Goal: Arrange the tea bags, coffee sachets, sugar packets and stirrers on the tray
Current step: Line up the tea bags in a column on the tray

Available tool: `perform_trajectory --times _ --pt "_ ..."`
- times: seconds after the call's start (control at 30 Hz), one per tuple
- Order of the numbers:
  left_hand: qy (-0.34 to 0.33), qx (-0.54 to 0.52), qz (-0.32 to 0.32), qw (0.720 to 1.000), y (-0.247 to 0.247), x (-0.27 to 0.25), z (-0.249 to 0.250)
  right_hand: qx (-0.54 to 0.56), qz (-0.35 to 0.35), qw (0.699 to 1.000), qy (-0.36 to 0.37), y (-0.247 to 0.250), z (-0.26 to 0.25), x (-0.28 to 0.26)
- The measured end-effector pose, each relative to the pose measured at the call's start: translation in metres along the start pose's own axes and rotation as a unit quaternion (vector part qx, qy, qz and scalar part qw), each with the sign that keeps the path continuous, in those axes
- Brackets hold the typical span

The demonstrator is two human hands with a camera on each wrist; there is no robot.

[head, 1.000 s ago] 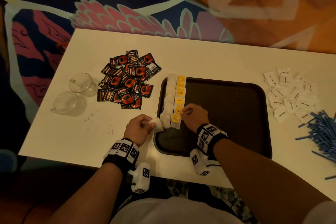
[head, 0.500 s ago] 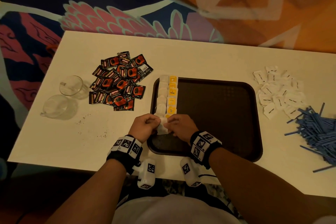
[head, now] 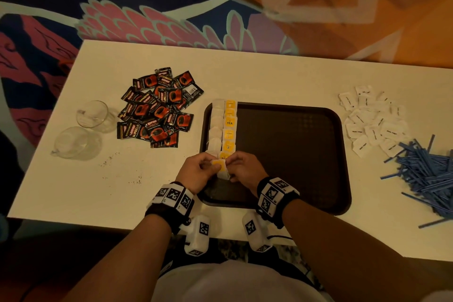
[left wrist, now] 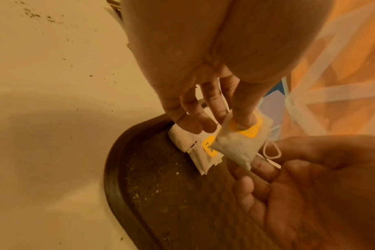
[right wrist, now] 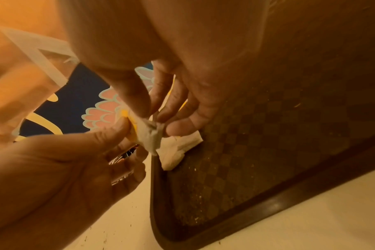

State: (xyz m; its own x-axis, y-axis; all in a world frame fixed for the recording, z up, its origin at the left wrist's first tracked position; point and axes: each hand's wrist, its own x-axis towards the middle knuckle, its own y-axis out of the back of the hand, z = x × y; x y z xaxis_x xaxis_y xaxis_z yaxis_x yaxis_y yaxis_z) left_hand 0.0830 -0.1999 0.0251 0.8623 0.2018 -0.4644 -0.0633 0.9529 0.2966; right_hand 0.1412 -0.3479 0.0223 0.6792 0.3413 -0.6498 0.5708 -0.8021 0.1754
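Partly hidden, both hands (head: pixel 221 169) pinch 1 tea bag (left wrist: pixel 240 143) over tray (head: pixel 343 154).

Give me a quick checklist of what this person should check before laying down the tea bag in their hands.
1. Bag held: ok. The left hand thumb pins the yellow tag of the tea bag; the right hand pinches its other end.
2. String tidy: not ok. A loop dangles loose beside the bag.
3. Room on the tray: ok. Bare surface lies just nearer the person than the row of tea bags.
4. Row straight so far: ok, along the tray's left edge.
5. Bag whole: cannot tell. Crumbs dot the tray.
6. Other items placed: not ok. Coffee sachets, sugar packets and stirrers sit off the tray.
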Motion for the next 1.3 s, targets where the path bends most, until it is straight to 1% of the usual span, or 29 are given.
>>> perform_trajectory --times 0.07,0.13,0.27,0.33,0.37,0.43,0.47,0.57,0.7,0.77,0.83,0.9,0.97,1.07,1.17,1.23,1.3 --pt "0.017 -0.004 0.027 0.999 0.001 0.001 -0.003 0.011 -0.023 1.0 -0.008 0.0 0.0 -0.002" --pt "0.026 0.001 0.036 0.999 0.001 0.001 -0.006 -0.02 -0.037 0.999 0.007 -0.001 0.002 -0.005" --pt "0.031 0.029 0.021 0.999 0.001 0.001 -0.007 -0.086 -0.018 0.996 0.006 -0.004 0.008 -0.005" --pt "0.035 0.041 0.04 0.998 0.002 0.002 -0.008 -0.091 -0.013 0.996 -0.009 -0.005 0.01 -0.002" --pt "0.038 0.062 0.062 0.995 0.003 0.003 -0.009 -0.095 -0.013 0.995 -0.015 -0.005 0.011 0.0" --pt "0.041 0.137 0.102 0.985 0.007 0.005 -0.011 -0.102 -0.011 0.994 -0.026 -0.007 0.012 0.004" --pt "0.035 0.18 0.107 0.977 0.01 0.006 -0.014 -0.105 -0.005 0.994 -0.029 -0.009 0.013 0.006" --pt "0.0 0.29 0.075 0.954 0.015 0.007 -0.02 -0.113 0.019 0.993 -0.043 -0.014 0.015 0.013" --pt "-0.049 0.4 0.032 0.915 0.018 0.011 -0.027 -0.183 0.04 0.98 -0.061 -0.021 0.021 0.019" --pt "-0.084 0.435 0.027 0.896 0.019 0.014 -0.028 -0.208 0.048 0.974 -0.072 -0.021 0.023 0.021" --pt "-0.106 0.459 0.024 0.882 0.02 0.017 -0.029 -0.215 0.073 0.971 -0.071 -0.017 0.023 0.023" --pt "-0.119 0.491 0.015 0.863 0.02 0.019 -0.029 -0.203 0.118 0.97 -0.066 -0.011 0.023 0.025" --pt "-0.144 0.513 0.011 0.846 0.019 0.019 -0.027 -0.182 0.137 0.971 -0.068 -0.008 0.023 0.025" --pt "-0.172 0.523 0.013 0.835 0.018 0.018 -0.027 -0.179 0.12 0.975 -0.06 -0.01 0.023 0.027" --pt "-0.19 0.533 0.004 0.824 0.015 0.018 -0.026 -0.173 0.118 0.976 -0.06 -0.011 0.024 0.028" --pt "-0.196 0.533 -0.002 0.823 0.014 0.018 -0.025 -0.158 0.132 0.976 -0.07 -0.009 0.024 0.029" --pt "-0.192 0.526 0.0 0.829 0.015 0.018 -0.026 -0.135 0.152 0.976 -0.081 -0.006 0.023 0.029"
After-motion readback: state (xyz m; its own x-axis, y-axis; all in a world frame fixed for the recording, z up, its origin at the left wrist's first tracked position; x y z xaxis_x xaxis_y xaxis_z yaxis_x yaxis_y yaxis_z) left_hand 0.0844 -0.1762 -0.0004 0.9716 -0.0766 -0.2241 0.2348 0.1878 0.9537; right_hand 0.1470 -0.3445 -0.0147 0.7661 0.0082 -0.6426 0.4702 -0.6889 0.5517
